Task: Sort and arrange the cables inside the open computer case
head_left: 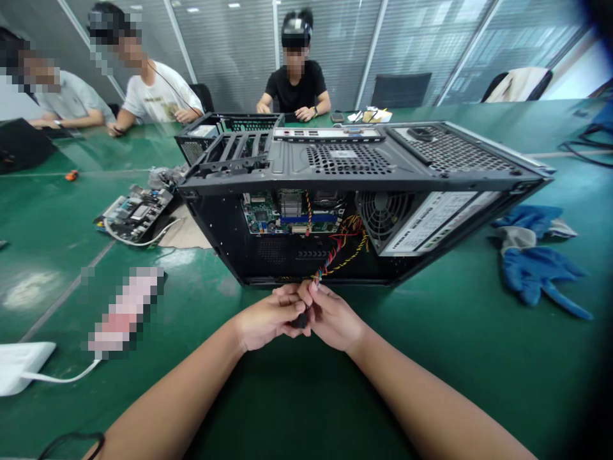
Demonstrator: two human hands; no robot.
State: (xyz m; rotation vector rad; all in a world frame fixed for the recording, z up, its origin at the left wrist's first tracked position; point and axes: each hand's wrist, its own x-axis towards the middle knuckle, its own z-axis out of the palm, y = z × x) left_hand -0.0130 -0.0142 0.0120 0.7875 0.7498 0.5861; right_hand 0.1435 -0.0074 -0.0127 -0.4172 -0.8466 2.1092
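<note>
Pinching a multicoloured cable bundle (pixel 330 257), your right hand (pixel 338 317) meets your left hand (pixel 268 317) just outside the open computer case (pixel 354 184). Your left thumb and fingers press around a dark, blocky end piece (pixel 299 319), its detail mostly covered by your grip. The case's long lower edge sits right beyond your knuckles, with its side opening facing you and its straight upper rim overhanging the cables. Toward you, the glossy green tabletop (pixel 205 303) runs between your forearms; to your right it spreads widely before a limp pair of blue gloves (pixel 541 265) with greyish parts.

Inside, the bundle twists in red, yellow and black strands near the boxy power supply unit (pixel 385 214), which has a round fan grille and a white printed label. Behind hangs a flat green motherboard (pixel 261 214) with a ribbed metal heatsink (pixel 290 204). Dark sheet metal, punched with mesh vents, forms the top. Well left, a loose circuit board (pixel 136 214) lies beside a tan flat sheet (pixel 189 230).
</note>
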